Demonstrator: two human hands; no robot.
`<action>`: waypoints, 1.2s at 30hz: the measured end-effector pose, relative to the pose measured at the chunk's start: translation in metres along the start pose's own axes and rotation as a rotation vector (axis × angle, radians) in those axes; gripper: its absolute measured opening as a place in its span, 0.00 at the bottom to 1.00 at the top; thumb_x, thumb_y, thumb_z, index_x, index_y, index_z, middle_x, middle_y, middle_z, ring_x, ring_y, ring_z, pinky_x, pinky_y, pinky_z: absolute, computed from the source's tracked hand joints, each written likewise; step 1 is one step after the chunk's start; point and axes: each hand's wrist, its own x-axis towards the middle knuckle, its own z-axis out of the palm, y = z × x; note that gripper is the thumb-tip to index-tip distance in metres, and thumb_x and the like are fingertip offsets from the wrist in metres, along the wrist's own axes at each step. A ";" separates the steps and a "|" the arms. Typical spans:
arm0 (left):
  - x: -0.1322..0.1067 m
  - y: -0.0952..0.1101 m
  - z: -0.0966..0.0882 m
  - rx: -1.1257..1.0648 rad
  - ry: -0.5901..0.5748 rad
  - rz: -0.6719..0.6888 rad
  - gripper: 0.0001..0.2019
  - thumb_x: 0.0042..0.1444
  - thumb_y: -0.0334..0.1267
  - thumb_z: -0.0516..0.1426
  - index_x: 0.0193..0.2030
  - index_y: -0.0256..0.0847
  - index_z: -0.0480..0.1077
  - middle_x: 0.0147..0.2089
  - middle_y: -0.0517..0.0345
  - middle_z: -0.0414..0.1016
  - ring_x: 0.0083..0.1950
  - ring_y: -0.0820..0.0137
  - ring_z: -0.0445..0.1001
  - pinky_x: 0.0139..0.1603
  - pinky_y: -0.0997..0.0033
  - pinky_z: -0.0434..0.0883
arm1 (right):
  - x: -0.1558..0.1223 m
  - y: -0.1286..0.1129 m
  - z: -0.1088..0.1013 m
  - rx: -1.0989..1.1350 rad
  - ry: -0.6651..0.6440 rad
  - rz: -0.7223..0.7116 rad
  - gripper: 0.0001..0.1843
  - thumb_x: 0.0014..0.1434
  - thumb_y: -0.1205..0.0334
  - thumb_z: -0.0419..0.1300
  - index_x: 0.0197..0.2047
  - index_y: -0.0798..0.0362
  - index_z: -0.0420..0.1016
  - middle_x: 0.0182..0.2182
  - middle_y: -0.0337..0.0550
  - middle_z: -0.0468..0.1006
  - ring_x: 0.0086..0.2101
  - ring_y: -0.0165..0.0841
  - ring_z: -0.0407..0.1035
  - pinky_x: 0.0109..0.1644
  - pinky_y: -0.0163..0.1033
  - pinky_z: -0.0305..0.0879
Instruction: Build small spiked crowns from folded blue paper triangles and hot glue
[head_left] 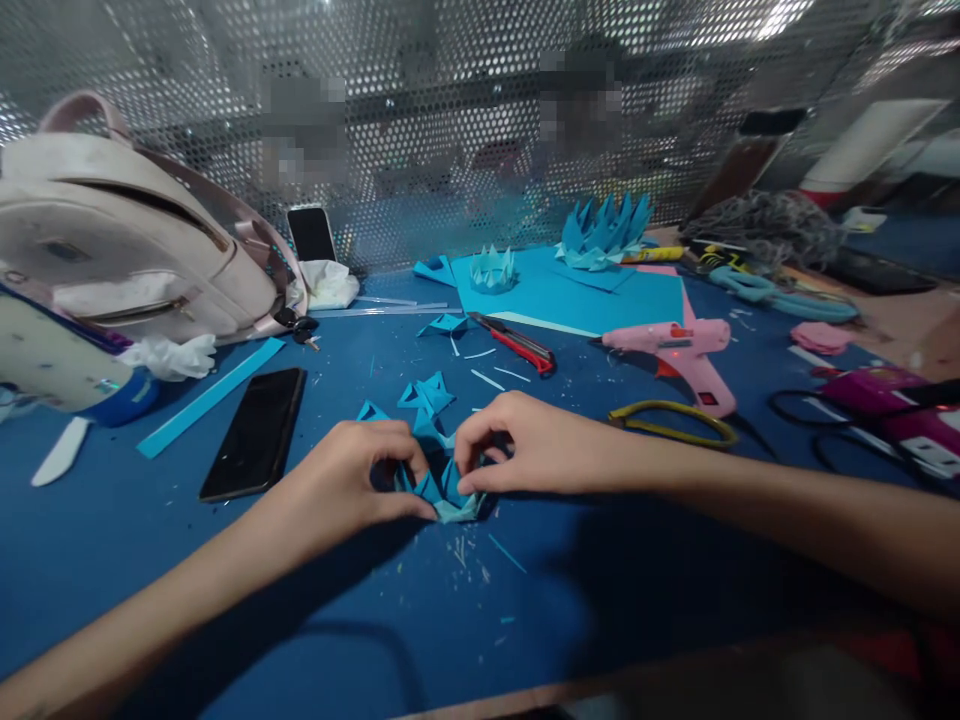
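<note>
Both my hands grip a small crown-like ring of folded blue paper [448,502] low over the middle of the blue table. My left hand [379,475] pinches its left side, thumb at the front and fingers behind. On the right side, my right hand [499,445] presses a pointed fold between thumb and fingers. Just behind lie several loose folded blue paper pieces [431,395]. Farther back stand a finished-looking pale paper crown [493,270] and a larger spiky blue paper crown [604,230], near flat blue paper sheets [525,290].
A red utility knife [517,343], a pink glue gun [679,350] and yellow-handled scissors [675,422] lie behind and right of my hands. To the left are a black phone [255,433], a blue paper strip [210,398] and a pale backpack [127,230]. Perforated metal [420,110] rises behind.
</note>
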 end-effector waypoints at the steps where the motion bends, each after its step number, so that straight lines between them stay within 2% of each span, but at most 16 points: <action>1: 0.001 0.001 -0.001 0.001 -0.012 -0.012 0.08 0.49 0.37 0.69 0.32 0.39 0.76 0.33 0.61 0.75 0.35 0.71 0.72 0.37 0.72 0.66 | 0.000 0.000 0.000 0.021 -0.001 -0.002 0.04 0.54 0.65 0.67 0.33 0.57 0.81 0.25 0.36 0.76 0.25 0.25 0.61 0.30 0.32 0.56; 9: 0.005 0.006 -0.004 0.048 -0.026 -0.028 0.08 0.48 0.36 0.69 0.32 0.37 0.76 0.32 0.61 0.75 0.33 0.71 0.70 0.36 0.72 0.66 | -0.001 0.002 -0.003 0.060 -0.012 -0.028 0.04 0.55 0.65 0.65 0.33 0.58 0.80 0.27 0.36 0.76 0.26 0.25 0.62 0.31 0.32 0.57; 17: 0.002 0.005 -0.004 0.008 -0.020 0.045 0.06 0.51 0.35 0.67 0.34 0.38 0.77 0.34 0.59 0.76 0.36 0.70 0.72 0.39 0.71 0.67 | 0.000 0.009 -0.003 0.067 -0.025 -0.087 0.03 0.55 0.66 0.66 0.33 0.59 0.79 0.25 0.35 0.74 0.26 0.25 0.61 0.32 0.32 0.58; 23: 0.002 0.005 -0.004 -0.002 -0.036 0.050 0.04 0.52 0.34 0.66 0.35 0.40 0.78 0.34 0.59 0.76 0.37 0.69 0.73 0.40 0.69 0.68 | 0.000 0.012 -0.002 0.057 -0.022 -0.118 0.04 0.56 0.65 0.66 0.35 0.58 0.80 0.26 0.35 0.75 0.26 0.25 0.62 0.32 0.31 0.58; 29: 0.004 0.004 -0.005 0.013 -0.040 0.018 0.04 0.51 0.34 0.67 0.33 0.38 0.77 0.33 0.59 0.75 0.35 0.70 0.72 0.38 0.70 0.67 | -0.002 0.009 -0.004 0.040 -0.049 -0.126 0.07 0.59 0.64 0.64 0.38 0.58 0.81 0.29 0.37 0.78 0.28 0.25 0.65 0.32 0.30 0.59; 36: 0.005 0.005 -0.007 0.001 -0.044 0.024 0.04 0.51 0.34 0.66 0.33 0.39 0.77 0.32 0.60 0.73 0.35 0.69 0.72 0.38 0.70 0.67 | -0.002 0.005 -0.002 0.035 -0.018 -0.124 0.06 0.60 0.65 0.62 0.37 0.58 0.80 0.28 0.37 0.76 0.27 0.24 0.63 0.32 0.31 0.58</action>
